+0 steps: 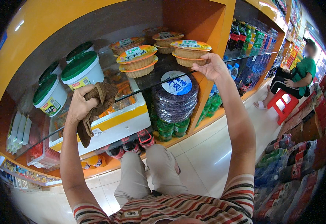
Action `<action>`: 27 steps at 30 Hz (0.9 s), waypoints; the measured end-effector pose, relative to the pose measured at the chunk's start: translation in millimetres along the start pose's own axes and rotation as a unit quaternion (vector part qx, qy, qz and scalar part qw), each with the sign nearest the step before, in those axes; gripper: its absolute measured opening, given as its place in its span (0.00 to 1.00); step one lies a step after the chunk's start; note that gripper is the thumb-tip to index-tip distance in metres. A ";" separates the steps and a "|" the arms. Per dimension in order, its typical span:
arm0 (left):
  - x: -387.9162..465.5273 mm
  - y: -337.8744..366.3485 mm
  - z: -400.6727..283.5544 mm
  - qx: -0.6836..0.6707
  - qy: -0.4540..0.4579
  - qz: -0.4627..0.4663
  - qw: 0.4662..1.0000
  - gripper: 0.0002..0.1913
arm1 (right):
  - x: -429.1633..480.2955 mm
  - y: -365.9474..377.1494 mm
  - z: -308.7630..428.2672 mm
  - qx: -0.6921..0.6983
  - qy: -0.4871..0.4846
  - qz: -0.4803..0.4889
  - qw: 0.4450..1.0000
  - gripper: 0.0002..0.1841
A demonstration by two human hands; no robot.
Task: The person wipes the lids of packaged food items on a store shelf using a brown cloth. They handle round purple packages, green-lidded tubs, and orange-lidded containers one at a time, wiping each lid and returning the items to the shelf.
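My left hand [80, 105] grips a bunched brown cloth [104, 94] near the front edge of a dark glass shelf [165, 63]. Part of the cloth hangs below the fist. Farther right, my right hand [215, 67] pinches the rim of the lower tub in a stack of two tan plastic tubs [191, 52] with orange film lids. Another two-tub stack [138, 62] stands left of it, with several more behind. White pails [83, 70] with green lids stand beyond my left hand.
Under the glass are a white foam box [121, 126], a wrapped stack of round purple goods [175, 102] and bottles [165, 130]. An orange cabinet upright [226, 30] borders the right side. Farther right, a person [302, 70] sits on a red stool [283, 105]. Packed bottles [297, 162] lie behind.
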State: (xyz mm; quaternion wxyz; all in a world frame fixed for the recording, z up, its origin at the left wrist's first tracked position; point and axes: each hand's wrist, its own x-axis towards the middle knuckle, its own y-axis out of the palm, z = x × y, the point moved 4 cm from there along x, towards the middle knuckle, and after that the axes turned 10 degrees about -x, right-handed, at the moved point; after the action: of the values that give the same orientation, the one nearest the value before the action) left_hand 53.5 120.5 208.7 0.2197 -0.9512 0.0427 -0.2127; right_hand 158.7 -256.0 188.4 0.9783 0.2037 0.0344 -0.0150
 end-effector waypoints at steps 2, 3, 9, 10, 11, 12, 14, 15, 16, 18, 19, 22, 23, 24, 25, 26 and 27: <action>-0.5 0.8 0.8 -0.011 0.001 -0.001 1.000 0.13 | 10.0 -0.1 -1.6 -0.006 0.017 0.017 1.000 0.22; 0.3 1.0 2.1 -0.012 -0.002 0.002 1.000 0.13 | 13.5 -0.8 -0.6 -0.020 0.024 0.020 0.999 0.22; -1.0 1.8 8.0 -0.037 0.002 0.006 0.999 0.12 | 36.9 0.0 -2.4 -0.053 0.055 0.020 0.997 0.23; -0.5 2.0 9.6 -0.046 0.000 0.008 0.999 0.12 | 39.4 -0.9 -1.0 -0.059 0.049 0.036 0.996 0.23; -0.2 2.0 10.6 -0.055 -0.002 0.011 0.998 0.12 | 41.3 -2.5 1.2 -0.067 0.052 0.039 0.996 0.23; -0.4 0.6 9.6 -0.045 -0.003 0.013 0.999 0.12 | 41.3 -0.5 5.1 -0.075 0.054 0.044 0.995 0.23; -2.3 1.6 8.6 -0.057 -0.012 0.022 0.998 0.11 | 35.3 1.4 7.4 -0.090 0.047 0.012 0.995 0.22; -2.4 0.8 7.5 -0.063 -0.012 0.022 0.998 0.11 | 35.2 0.1 6.2 -0.114 0.031 -0.001 0.993 0.22; -1.5 -0.7 6.0 -0.043 0.001 0.031 0.999 0.11 | 37.8 -1.5 8.2 -0.140 0.009 -0.010 0.990 0.22; -0.7 -1.7 10.8 -0.072 0.029 0.026 0.997 0.11 | 32.0 0.3 16.8 -0.184 -0.022 -0.027 0.982 0.23; 0.4 -0.3 11.9 -0.078 0.032 0.026 0.996 0.11 | 31.7 -4.0 17.7 -0.199 -0.036 -0.027 0.979 0.22; 1.4 -3.5 14.8 -0.061 0.035 0.036 0.997 0.11 | 29.0 -3.7 17.0 -0.243 -0.049 -0.093 0.964 0.19; 1.7 -5.5 16.0 -0.058 0.036 0.035 0.997 0.11 | 28.4 -1.2 18.3 -0.245 -0.039 -0.095 0.964 0.18; 1.4 -4.2 13.4 -0.057 0.049 0.030 0.997 0.11 | 27.0 -0.5 16.8 -0.247 -0.027 -0.098 0.964 0.17; 1.0 -2.9 11.2 -0.054 0.041 0.031 0.997 0.11 | 25.5 -0.5 16.4 -0.240 -0.033 -0.101 0.965 0.16; 0.6 -2.1 8.4 -0.052 0.033 0.032 0.998 0.11 | 24.3 -1.7 16.3 -0.233 -0.039 -0.104 0.966 0.15; 1.2 -0.6 9.0 -0.051 0.025 0.036 0.998 0.11 | 24.2 -6.5 15.5 -0.226 -0.044 -0.109 0.967 0.14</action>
State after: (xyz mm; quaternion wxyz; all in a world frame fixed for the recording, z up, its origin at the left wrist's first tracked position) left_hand 58.4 124.4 202.2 0.1774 -0.9534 0.0927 -0.2259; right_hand 183.5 -268.6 198.2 0.9919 -0.0288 0.0160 -0.1227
